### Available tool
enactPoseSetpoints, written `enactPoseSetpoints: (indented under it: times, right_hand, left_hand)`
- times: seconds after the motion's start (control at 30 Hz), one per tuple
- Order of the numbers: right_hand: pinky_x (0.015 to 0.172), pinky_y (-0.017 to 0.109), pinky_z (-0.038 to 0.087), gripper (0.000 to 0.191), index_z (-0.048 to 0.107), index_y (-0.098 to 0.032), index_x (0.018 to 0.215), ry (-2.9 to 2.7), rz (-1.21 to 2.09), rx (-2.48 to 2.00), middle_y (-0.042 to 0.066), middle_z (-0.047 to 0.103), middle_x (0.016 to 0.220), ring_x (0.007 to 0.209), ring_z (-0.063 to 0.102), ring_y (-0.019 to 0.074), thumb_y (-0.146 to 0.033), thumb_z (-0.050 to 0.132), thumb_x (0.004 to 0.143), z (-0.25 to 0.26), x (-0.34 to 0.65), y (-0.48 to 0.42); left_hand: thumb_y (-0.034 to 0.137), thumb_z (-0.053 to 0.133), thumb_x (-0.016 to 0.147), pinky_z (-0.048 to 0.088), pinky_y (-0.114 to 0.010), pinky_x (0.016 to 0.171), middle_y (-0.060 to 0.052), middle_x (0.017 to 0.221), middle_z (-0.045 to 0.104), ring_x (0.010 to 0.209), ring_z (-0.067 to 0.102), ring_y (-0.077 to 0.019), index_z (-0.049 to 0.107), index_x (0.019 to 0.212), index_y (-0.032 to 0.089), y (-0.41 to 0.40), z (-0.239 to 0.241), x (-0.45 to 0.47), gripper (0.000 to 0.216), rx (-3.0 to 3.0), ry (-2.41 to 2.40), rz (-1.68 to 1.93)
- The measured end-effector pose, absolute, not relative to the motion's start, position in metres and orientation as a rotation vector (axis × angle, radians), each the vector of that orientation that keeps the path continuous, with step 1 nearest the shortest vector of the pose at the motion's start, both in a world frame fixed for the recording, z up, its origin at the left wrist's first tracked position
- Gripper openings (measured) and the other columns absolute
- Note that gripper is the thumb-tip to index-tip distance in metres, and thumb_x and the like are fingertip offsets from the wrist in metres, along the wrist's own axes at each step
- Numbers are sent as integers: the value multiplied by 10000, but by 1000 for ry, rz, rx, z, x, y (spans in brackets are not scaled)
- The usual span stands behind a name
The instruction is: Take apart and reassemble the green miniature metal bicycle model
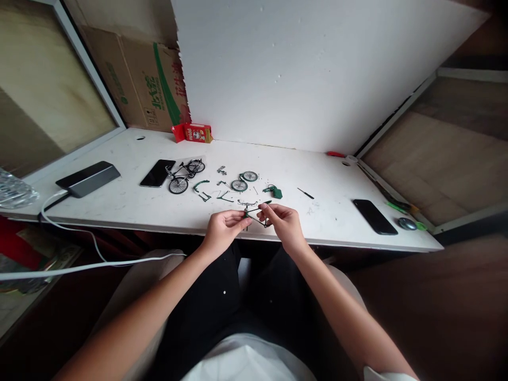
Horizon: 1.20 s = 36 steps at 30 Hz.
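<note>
Above the table's front edge, my left hand (226,227) pinches a small dark model bicycle frame (259,218) at its end, where a bit of green shows. Close against it, my right hand (283,222) is closed, thumb and fingertips on a thin dark rod (254,210). Whether that rod is a tool or part of the frame I cannot tell. Just beyond my fingers lie small handlebars (247,203). Two joined toy wheels (244,181), a green curved piece (201,184) and a green block-like part (273,191) are spread on the white table (325,222).
An assembled black model bicycle (184,174) stands at the left by a phone (157,173) and a grey box-shaped device (88,177). To the right are a thin dark tool (305,193) and another phone (375,216). A red box (198,133) stands at the back.
</note>
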State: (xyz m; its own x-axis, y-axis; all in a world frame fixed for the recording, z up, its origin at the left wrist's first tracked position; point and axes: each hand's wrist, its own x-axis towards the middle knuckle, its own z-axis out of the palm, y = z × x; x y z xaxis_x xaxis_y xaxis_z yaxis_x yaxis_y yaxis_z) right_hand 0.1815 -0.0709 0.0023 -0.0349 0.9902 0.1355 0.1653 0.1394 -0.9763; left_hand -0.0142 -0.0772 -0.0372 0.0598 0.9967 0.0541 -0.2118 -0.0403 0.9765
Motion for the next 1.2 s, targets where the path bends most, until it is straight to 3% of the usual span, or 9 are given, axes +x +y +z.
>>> enactPoseSetpoints:
  times: [0.2, 0.4, 0.53, 0.73, 0.83, 0.97, 1.1, 1.2]
  right_hand:
    - [772, 328, 550, 440, 828, -224, 909, -1382, 1145, -1142, 47, 789, 844, 799, 684, 182, -660, 768, 917, -1, 183, -71]
    - [744, 323, 548, 504, 783, -212, 741, -1468, 1188, -1156, 46, 763, 788, 709, 635, 164, -694, 775, 888, 1, 185, -74]
    - [717, 331, 537, 507, 780, -222, 716, -1469, 1144, -1194, 46, 749, 756, 675, 610, 170, -692, 756, 906, 0, 183, -74]
    - [688, 356, 527, 488, 797, -230, 726, -1447, 1020, -1271, 56, 762, 744, 660, 622, 199, -683, 764, 902, -2, 183, -70]
    - [699, 362, 531, 484, 796, -226, 714, -1470, 986, -1290, 61, 770, 740, 675, 650, 212, -660, 755, 923, 0, 182, -69]
    - [734, 363, 538, 460, 802, -227, 757, -1468, 1012, -1242, 60, 769, 769, 733, 666, 215, -633, 730, 960, 3, 178, -64]
    - [742, 367, 551, 442, 806, -230, 805, -1451, 1061, -1181, 58, 766, 789, 752, 663, 212, -640, 737, 952, 5, 174, -53]
    - [747, 370, 558, 438, 802, -236, 793, -1457, 1072, -1147, 58, 767, 794, 773, 673, 217, -641, 740, 949, 4, 172, -45]
  left_hand:
    - [547, 908, 831, 624, -396, 887, -108, 869, 828, 825, 786, -239, 820, 969, 125, -79, -27, -15, 452, 1105, 864, 1250]
    - [566, 942, 784, 603, -355, 752, -61, 767, 772, 680, 730, -186, 766, 922, 133, -81, -28, -17, 487, 1015, 782, 1228]
    - [543, 935, 807, 620, -369, 797, -72, 818, 799, 720, 758, -193, 780, 999, 137, -79, -30, -19, 475, 983, 792, 1207]
    - [455, 983, 765, 654, -461, 906, -160, 975, 854, 915, 829, -305, 814, 1134, 124, -74, -29, -28, 524, 1032, 874, 1133]
    - [360, 1014, 718, 656, -451, 917, -145, 990, 854, 943, 822, -308, 842, 1052, 151, -75, -27, -31, 429, 1090, 997, 1184]
    - [376, 973, 765, 651, -438, 918, -126, 976, 844, 941, 810, -296, 829, 910, 174, -72, -22, -33, 288, 1312, 1145, 1296]
    - [406, 957, 791, 627, -432, 937, -136, 1012, 849, 1002, 819, -303, 764, 905, 165, -61, -19, -35, 329, 1195, 961, 1236]
    - [374, 996, 749, 612, -443, 945, -117, 922, 851, 915, 833, -285, 733, 926, 156, -51, -19, -36, 385, 1007, 835, 1163]
